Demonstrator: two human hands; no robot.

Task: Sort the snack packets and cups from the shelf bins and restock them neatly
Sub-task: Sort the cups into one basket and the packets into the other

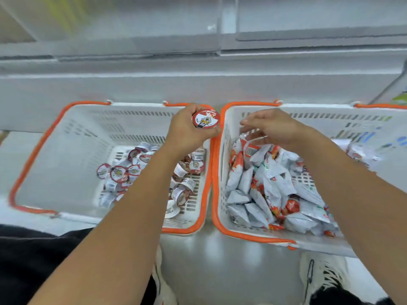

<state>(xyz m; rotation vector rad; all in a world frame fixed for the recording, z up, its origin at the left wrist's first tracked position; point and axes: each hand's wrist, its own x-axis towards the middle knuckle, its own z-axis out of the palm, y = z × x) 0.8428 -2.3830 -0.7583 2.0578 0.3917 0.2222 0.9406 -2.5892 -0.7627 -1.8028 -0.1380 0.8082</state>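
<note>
Left hand (187, 126) grips a red-lidded round snack cup (206, 119) above the cup basket (55, 133); right hand (271, 128), fingers spread, reaches for white foil packets (264, 183), sorting by kind

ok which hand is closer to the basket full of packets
Right. The right hand hovers open inside the packet basket, just above the packets. The left hand holds a cup over the neighbouring cup basket.

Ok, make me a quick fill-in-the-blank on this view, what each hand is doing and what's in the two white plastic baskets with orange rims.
1. The left hand grips a small round red-lidded ____.
2. The left white plastic basket with the orange rim holds loose ____.
3. The right white basket holds white and orange foil snack ____.
4. The right hand hovers over the ____ basket with straight fingers.

Missing words: cup; cups; packets; right
</note>
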